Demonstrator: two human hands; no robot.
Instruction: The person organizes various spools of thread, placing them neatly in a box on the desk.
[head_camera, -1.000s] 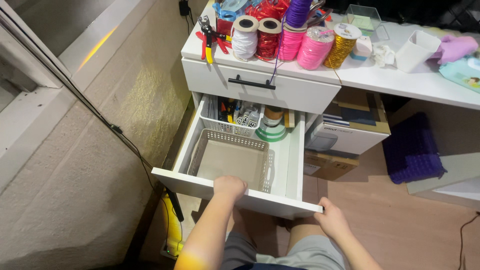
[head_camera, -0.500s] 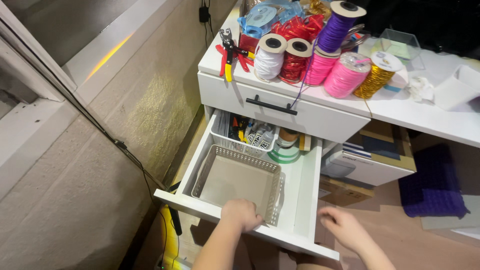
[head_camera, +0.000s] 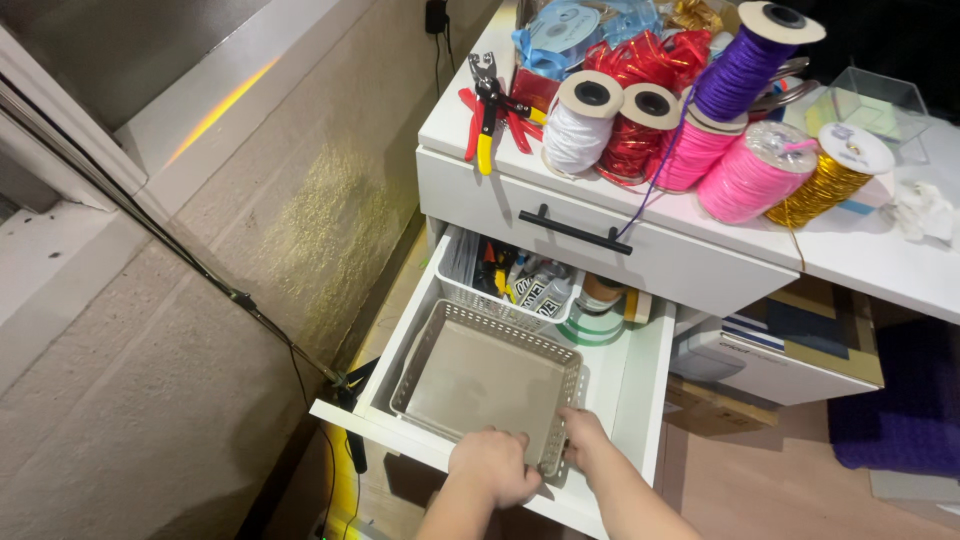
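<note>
From the head camera, a white drawer (head_camera: 640, 385) stands pulled out below the desk (head_camera: 880, 265), and an empty grey mesh basket (head_camera: 490, 380) lies in its near part. The left hand (head_camera: 493, 466) rests on the near rim of the basket, fingers (head_camera: 512, 441) curled over the edge and grasping it. The right hand (head_camera: 583, 437) sits just beside it at the basket's near right corner, fingers hooked on the rim there, so both hands hold the basket inside the drawer.

Farther back in the drawer a white mesh basket (head_camera: 505, 290) holds small tools and pens, touching the far edge of the grey one. To its right lie rolls of tape (head_camera: 598, 312). Above, the closed upper drawer carries a black handle (head_camera: 575, 230).

On the desk stand ribbon spools in a row: a white spool (head_camera: 580, 125), a red spool (head_camera: 640, 135), two pink spools (head_camera: 735, 165), a gold spool (head_camera: 830, 180) and a tall purple spool (head_camera: 745, 65) behind them. Red-handled pliers (head_camera: 490, 110) lie at the far left of the desk, near the wall. A black cable (head_camera: 250, 310) runs along the beige wall on the left
</note>
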